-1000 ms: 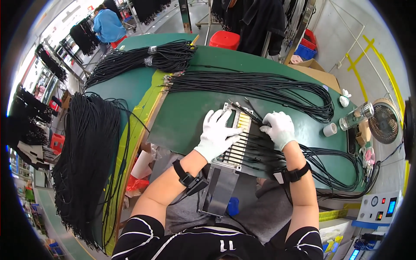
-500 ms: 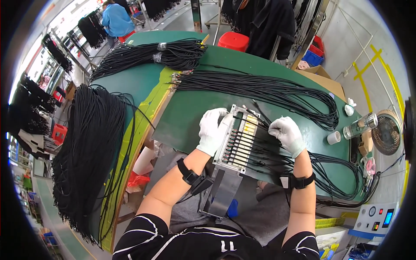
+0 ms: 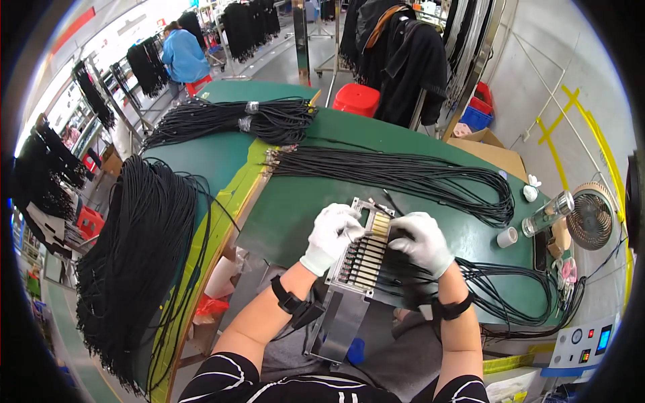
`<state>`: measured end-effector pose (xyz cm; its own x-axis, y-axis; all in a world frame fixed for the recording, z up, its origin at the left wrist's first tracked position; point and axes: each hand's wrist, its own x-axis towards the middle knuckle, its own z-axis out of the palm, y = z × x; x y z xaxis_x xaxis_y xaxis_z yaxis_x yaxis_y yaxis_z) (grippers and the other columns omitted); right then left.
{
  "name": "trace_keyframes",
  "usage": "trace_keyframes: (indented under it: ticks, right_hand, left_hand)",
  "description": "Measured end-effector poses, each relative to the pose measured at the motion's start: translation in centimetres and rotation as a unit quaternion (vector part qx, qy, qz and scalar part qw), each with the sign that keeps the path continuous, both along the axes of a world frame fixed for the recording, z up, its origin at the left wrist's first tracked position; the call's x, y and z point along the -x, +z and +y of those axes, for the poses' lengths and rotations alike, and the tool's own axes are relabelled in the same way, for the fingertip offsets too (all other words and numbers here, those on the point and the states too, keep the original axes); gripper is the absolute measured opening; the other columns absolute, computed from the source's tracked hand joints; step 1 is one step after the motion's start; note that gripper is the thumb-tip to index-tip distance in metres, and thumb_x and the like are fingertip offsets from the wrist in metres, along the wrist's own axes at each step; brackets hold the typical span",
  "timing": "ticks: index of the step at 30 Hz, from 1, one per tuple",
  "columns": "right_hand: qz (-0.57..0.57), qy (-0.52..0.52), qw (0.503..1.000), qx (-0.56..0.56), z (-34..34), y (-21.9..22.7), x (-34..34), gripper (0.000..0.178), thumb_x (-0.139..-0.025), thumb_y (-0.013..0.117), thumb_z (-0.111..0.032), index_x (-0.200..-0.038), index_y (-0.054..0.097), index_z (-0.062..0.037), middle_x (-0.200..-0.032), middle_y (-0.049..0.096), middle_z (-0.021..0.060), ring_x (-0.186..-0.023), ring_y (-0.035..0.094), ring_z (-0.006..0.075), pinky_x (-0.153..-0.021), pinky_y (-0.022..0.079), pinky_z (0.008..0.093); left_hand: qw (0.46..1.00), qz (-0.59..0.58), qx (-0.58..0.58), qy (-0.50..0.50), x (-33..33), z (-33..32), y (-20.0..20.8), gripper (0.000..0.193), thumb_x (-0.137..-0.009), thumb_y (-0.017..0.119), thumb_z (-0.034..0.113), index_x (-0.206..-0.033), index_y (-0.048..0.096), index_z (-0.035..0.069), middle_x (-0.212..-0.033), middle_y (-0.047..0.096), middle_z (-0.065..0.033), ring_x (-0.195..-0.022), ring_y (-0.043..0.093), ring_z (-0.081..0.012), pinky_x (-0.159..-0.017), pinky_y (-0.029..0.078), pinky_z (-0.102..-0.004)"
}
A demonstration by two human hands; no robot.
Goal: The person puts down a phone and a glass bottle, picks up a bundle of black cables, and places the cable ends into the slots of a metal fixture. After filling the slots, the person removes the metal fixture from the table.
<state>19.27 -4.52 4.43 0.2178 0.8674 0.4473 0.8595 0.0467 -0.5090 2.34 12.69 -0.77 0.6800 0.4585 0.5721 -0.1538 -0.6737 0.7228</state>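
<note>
A metal fixture [image 3: 368, 291] with a row of pale slots stands in front of me, tilted slightly, with black cable ends lying side by side in it. My left hand [image 3: 334, 236], in a white glove, is over the fixture's upper left, thumb and fingers pinched above the slots; what they hold is too small to make out. At the fixture's upper right is my right hand [image 3: 424, 243], also gloved, its fingers curled toward the slots; its grip is partly hidden. Black cables [image 3: 403, 274] run from the fixture's right side beneath my right hand. A loose cable end [image 3: 390, 199] sticks up beyond the fixture.
Long black cables [image 3: 396, 171] lie across the green table [image 3: 282, 201] behind the fixture. More bundles [image 3: 228, 121] [image 3: 138, 262] lie at far left and left. At right stand a white cup [image 3: 507, 236], a glass bottle [image 3: 547, 213] and a fan [image 3: 590, 213]. A red stool [image 3: 356, 99] stands beyond.
My left hand has gone from the fixture's left edge to a pinch over its upper slots. My right hand has come in closer to the slots. The whole view has shifted, with things appearing lower.
</note>
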Motion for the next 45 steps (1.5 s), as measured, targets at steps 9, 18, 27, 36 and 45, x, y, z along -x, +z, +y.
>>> trace_keyframes:
  ticks: [9, 18, 27, 36, 45]
  right_hand:
    - [0.015, -0.028, 0.998, 0.056, -0.1, -0.9, 0.8, 0.018, -0.074, 0.077, -0.022, -0.085, 0.069, -0.0107, -0.081, 0.069, 0.0069, -0.078, 0.063, 0.0311, -0.076, 0.048, 0.0424]
    - [-0.099, -0.102, 0.988, 0.064, 0.7, -1.4, 2.1, 0.008, -0.079, 0.07, -0.022, -0.078, 0.069, -0.014, -0.072, 0.066, 0.0042, -0.077, 0.06, 0.0264, -0.071, 0.045, 0.0385]
    - [-0.079, -0.137, 0.983, 0.089, -0.4, -1.4, 1.0, 0.011, -0.081, 0.068, -0.023, -0.075, 0.068, -0.0138, -0.071, 0.065, 0.0039, -0.076, 0.06, 0.0262, -0.071, 0.045, 0.0391]
    - [-0.065, -0.151, 0.98, 0.109, 0.1, -2.1, 1.7, 0.011, -0.081, 0.068, -0.024, -0.078, 0.068, -0.014, -0.073, 0.066, 0.0055, -0.076, 0.061, 0.0284, -0.071, 0.048, 0.0406]
    - [-0.077, -0.174, 0.976, 0.103, -0.2, -1.1, -2.2, 0.018, -0.075, 0.074, -0.029, -0.078, 0.067, -0.0127, -0.077, 0.066, 0.0063, -0.08, 0.061, 0.0291, -0.072, 0.048, 0.0413]
  left_hand:
    - [0.998, -0.061, 0.009, -0.005, 0.3, -0.2, 0.8, 0.01, -0.075, 0.076, 0.007, -0.078, 0.066, 0.006, -0.099, 0.067, -0.0106, -0.101, 0.06, -0.031, -0.09, 0.046, -0.0397]
    - [0.987, 0.049, -0.104, 0.111, 0.1, 0.9, 0.1, 0.012, -0.075, 0.076, 0.009, -0.076, 0.065, 0.005, -0.095, 0.07, -0.0108, -0.095, 0.062, -0.0296, -0.088, 0.047, -0.0398]
    - [0.98, 0.113, -0.068, 0.147, 0.1, 0.7, -1.3, 0.011, -0.086, 0.069, 0.021, -0.089, 0.068, 0.01, -0.096, 0.07, -0.0044, -0.095, 0.064, -0.0253, -0.099, 0.041, -0.0451]
    - [0.987, 0.115, -0.089, 0.066, -0.5, -0.2, -1.3, 0.022, -0.086, 0.068, 0.032, -0.103, 0.072, 0.02, -0.12, 0.063, -0.0124, -0.113, 0.055, -0.0328, -0.108, 0.034, -0.0471]
    - [0.946, 0.19, -0.261, 0.02, -1.0, -1.0, -0.3, 0.031, -0.082, 0.068, 0.043, -0.108, 0.075, 0.028, -0.14, 0.049, -0.02, -0.127, 0.043, -0.0419, -0.111, 0.027, -0.0555]
